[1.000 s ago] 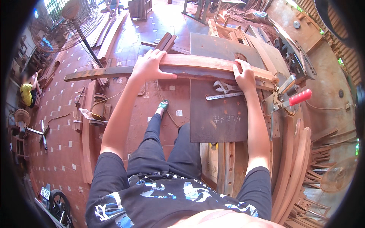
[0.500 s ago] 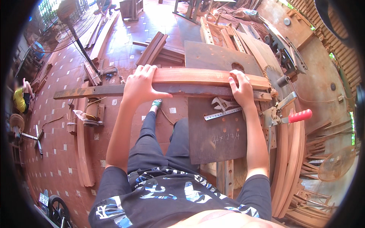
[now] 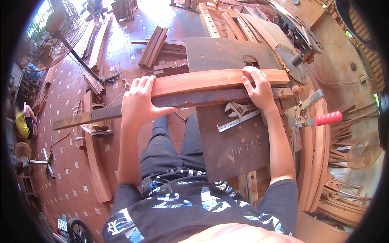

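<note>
Both hands hold the reddish plank (image 3: 190, 82), which lies across the worktop (image 3: 219, 148) along the far side of a dark bar (image 3: 202, 97). The left hand (image 3: 137, 99) has its grip wrapped over the plank's left end, thumb stretched out along the bar; the right hand (image 3: 259, 91) has its grip curled onto the plank near the other end. Compared with a second ago, both hands keep their places on the plank, while the worktop, plank and bar sit nearer the body. The saw blade (image 3: 288, 60), then partly hidden about the plank's right end, now shows largely beyond it, and more of the rails (image 3: 208, 22) past the worktop is visible. The adjustable wrench (image 3: 239, 108) and white ruler (image 3: 239, 120) still lie below the bar, left of the red-handled clamp (image 3: 327, 118). The green sandal seen earlier is out of sight.
</note>
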Available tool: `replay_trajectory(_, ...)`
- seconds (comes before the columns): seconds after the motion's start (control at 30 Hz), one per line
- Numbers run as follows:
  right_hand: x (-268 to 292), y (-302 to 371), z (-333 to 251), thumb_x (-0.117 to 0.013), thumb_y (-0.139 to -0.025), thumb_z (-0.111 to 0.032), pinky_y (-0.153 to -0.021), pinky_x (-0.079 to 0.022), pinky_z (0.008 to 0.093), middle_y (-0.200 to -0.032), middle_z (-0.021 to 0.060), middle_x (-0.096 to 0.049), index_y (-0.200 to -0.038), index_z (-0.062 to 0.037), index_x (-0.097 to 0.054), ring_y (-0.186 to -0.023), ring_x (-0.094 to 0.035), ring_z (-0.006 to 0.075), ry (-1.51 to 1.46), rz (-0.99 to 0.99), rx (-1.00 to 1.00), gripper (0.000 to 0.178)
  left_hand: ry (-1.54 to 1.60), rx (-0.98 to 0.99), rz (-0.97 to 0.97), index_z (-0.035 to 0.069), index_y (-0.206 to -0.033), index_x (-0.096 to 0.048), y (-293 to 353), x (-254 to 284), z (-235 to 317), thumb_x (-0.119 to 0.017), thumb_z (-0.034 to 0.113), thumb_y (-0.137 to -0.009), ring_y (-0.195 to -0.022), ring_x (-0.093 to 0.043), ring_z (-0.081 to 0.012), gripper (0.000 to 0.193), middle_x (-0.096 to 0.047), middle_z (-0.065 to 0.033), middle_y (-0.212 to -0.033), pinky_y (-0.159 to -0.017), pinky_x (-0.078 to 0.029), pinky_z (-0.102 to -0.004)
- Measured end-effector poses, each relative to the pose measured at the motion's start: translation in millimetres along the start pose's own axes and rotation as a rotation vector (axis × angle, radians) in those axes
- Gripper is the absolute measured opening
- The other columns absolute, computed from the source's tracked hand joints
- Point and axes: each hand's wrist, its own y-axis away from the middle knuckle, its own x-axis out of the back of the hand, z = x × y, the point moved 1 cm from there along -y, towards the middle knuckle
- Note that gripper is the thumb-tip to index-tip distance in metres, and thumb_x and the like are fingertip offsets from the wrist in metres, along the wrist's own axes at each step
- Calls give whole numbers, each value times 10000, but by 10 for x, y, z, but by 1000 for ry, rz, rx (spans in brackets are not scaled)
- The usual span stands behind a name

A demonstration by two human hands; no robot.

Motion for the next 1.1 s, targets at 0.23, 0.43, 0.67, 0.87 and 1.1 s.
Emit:
replay_trajectory(0.23,29,14,-22,-672,-984,-223,-1139,-421,447,-1281,163,-696,-1214,-23,-697,-1286,-599,343,49,-14,19,306,3,-2,11,-20,-1278,-630,0,15,17,-871,719,-564,-1210,-613,-324,1055,-661,-146,-1266,-921,-565,-479)
replay_trajectory(0.43,34,14,-46,-676,-979,-223,-1145,-415,446,-1289,147,-692,-1217,-29,-691,-1295,-592,332,41,-22,18,307,5,10,-19,-10,-1286,-626,-1,53,54,-888,681,-554,-1162,-629,-319,1041,-663,-143,-1246,-912,-564,-466)
replay_trajectory(0.67,34,-4,-45,-684,-978,-237,-1144,-413,450,-1299,138,-688,-1220,-43,-690,-1295,-592,328,90,-16,22,311,-26,-42,17,-19,-1297,-631,7,7,32,-862,727,-569,-1149,-636,-331,1068,-671,-142,-1244,-889,-586,-461)
replay_trajectory(0.87,82,-49,-77,-680,-963,-197,-1064,-454,444,-1156,125,-713,-1094,-50,-711,-1175,-635,321,78,47,40,199,54,-45,2,-23,-1294,-628,-25,58,73,-878,672,-597,-1150,-633,-344,1016,-669,-146,-1233,-895,-579,-473)
replay_trajectory(1.1,132,-35,-46,-654,-958,-123,-981,-474,422,-1058,124,-699,-1016,-41,-673,-1068,-644,323,43,70,-13,102,166,-53,-35,-16,-1290,-642,-61,66,90,-869,649,-642,-1152,-634,-360,955,-680,-155,-1235,-938,-555,-464)
